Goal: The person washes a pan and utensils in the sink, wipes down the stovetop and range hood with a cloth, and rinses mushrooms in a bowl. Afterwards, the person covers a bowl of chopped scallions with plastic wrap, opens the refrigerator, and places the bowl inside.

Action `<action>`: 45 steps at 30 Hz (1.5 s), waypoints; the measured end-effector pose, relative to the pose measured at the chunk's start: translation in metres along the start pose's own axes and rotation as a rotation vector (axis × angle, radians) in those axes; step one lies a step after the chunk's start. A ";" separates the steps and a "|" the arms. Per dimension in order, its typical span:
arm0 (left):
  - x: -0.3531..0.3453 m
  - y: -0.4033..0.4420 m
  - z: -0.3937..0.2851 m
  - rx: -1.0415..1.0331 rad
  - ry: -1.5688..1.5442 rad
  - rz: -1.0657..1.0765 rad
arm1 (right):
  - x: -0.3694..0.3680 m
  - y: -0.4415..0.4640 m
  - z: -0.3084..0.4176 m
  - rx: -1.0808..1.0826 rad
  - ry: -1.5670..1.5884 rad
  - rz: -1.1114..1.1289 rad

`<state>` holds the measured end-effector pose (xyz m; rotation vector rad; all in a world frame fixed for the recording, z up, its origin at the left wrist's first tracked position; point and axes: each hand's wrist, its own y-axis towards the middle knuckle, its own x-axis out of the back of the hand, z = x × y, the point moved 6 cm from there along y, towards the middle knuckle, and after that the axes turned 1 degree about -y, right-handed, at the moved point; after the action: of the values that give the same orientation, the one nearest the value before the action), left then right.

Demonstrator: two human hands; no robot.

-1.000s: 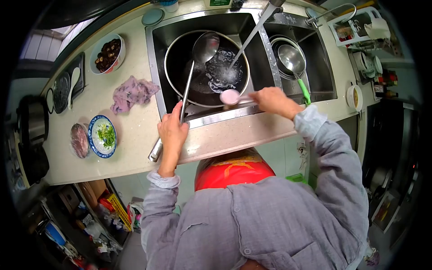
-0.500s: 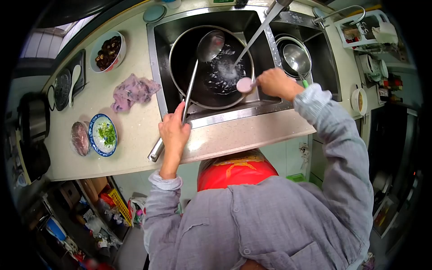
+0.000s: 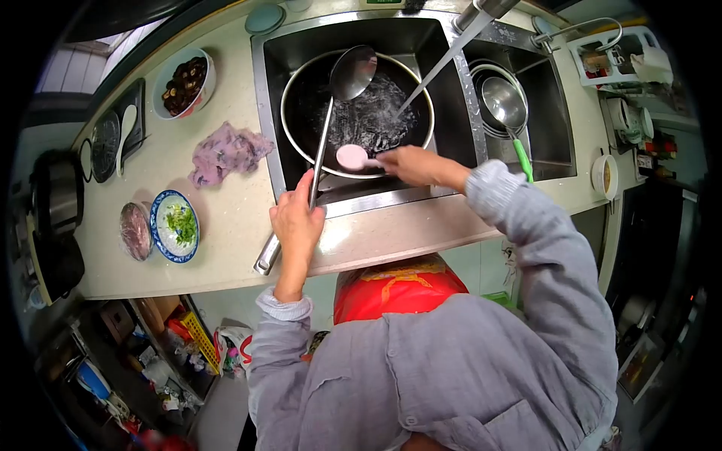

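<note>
The left hand (image 3: 298, 223) rests by the bench (image 3: 361, 248) edge, fingers closed around the handle of a steel ladle (image 3: 353, 74). The ladle bowl lies over the far rim of the pan (image 3: 293, 143), and the shaft crosses the near-left rim. The pan sits in the larger sink (image 3: 444, 169) basin. The right hand (image 3: 414, 165) pinches the handle of a pink brush (image 3: 352, 157), its head positioned at the near rim. Water (image 3: 444, 68) runs from the faucet (image 3: 481, 16) into the pan. A cloth (image 3: 229, 153) lies left of the sink.
</note>
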<state>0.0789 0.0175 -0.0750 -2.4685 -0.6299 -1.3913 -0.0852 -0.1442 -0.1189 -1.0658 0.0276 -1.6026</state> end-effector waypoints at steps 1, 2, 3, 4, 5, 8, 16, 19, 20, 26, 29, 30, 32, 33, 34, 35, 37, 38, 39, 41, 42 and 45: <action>0.000 0.000 0.000 0.001 -0.012 -0.008 | 0.005 -0.016 0.004 -0.043 -0.081 0.027; 0.001 0.000 -0.001 0.003 -0.005 -0.003 | 0.012 -0.028 -0.001 -0.122 -0.127 0.111; 0.002 0.000 -0.003 0.003 0.004 0.004 | 0.028 -0.042 -0.003 -0.160 -0.246 0.111; 0.003 0.000 -0.004 0.005 0.014 0.010 | 0.042 -0.053 -0.010 -0.189 -0.400 0.135; 0.003 0.000 -0.004 -0.005 0.009 0.011 | 0.059 -0.062 -0.007 -0.184 -0.523 0.168; 0.002 0.001 -0.003 -0.035 -0.001 0.024 | 0.082 -0.057 -0.042 -0.252 -0.809 -0.018; 0.003 0.003 -0.004 -0.006 0.004 0.057 | 0.013 -0.086 0.029 -0.044 -0.303 -0.073; 0.000 0.004 -0.001 -0.011 -0.017 0.086 | 0.027 -0.089 -0.011 -0.149 -0.516 0.016; -0.001 0.004 -0.001 -0.017 -0.013 0.078 | 0.029 -0.088 -0.034 -0.077 -0.640 -0.030; 0.001 0.003 -0.005 -0.022 0.002 0.063 | 0.046 -0.022 -0.064 -0.060 -1.322 -0.284; 0.001 0.001 -0.003 -0.027 0.002 0.047 | 0.033 -0.012 -0.056 -0.149 -0.917 -0.117; 0.000 0.000 -0.002 -0.030 0.003 0.044 | 0.029 -0.020 -0.046 -0.172 -0.749 -0.033; -0.001 0.002 -0.003 -0.034 -0.004 0.025 | 0.016 -0.037 -0.013 -0.166 -0.444 0.152; 0.000 0.003 -0.004 -0.039 -0.004 0.025 | 0.009 -0.034 0.001 -0.166 -0.304 0.123; 0.000 0.002 -0.004 -0.046 -0.003 0.020 | 0.005 -0.031 0.008 -0.166 -0.163 0.095; 0.000 0.001 -0.003 -0.053 -0.001 0.013 | 0.005 -0.028 0.005 -0.170 -0.132 0.075; 0.002 0.003 -0.003 -0.053 -0.004 0.003 | 0.010 -0.014 -0.005 -0.168 -0.068 0.031; 0.003 0.003 -0.004 -0.047 -0.010 0.008 | 0.018 -0.008 -0.023 -0.264 -0.277 0.110; 0.004 0.002 -0.005 -0.046 -0.014 0.016 | 0.031 -0.005 -0.042 -0.255 -0.441 0.104; 0.002 0.002 -0.004 -0.049 0.004 0.016 | 0.061 -0.001 -0.064 -0.184 -0.869 0.062; 0.000 0.002 -0.004 -0.051 0.011 0.015 | 0.069 0.002 -0.066 -0.101 -1.079 0.008; 0.000 0.005 -0.004 -0.053 -0.050 -0.001 | 0.069 0.015 -0.077 -0.107 -1.276 -0.222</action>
<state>0.0780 0.0116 -0.0728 -2.5516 -0.6119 -1.3683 -0.1179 -0.2431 -0.1299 -2.0469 -0.8801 -0.8538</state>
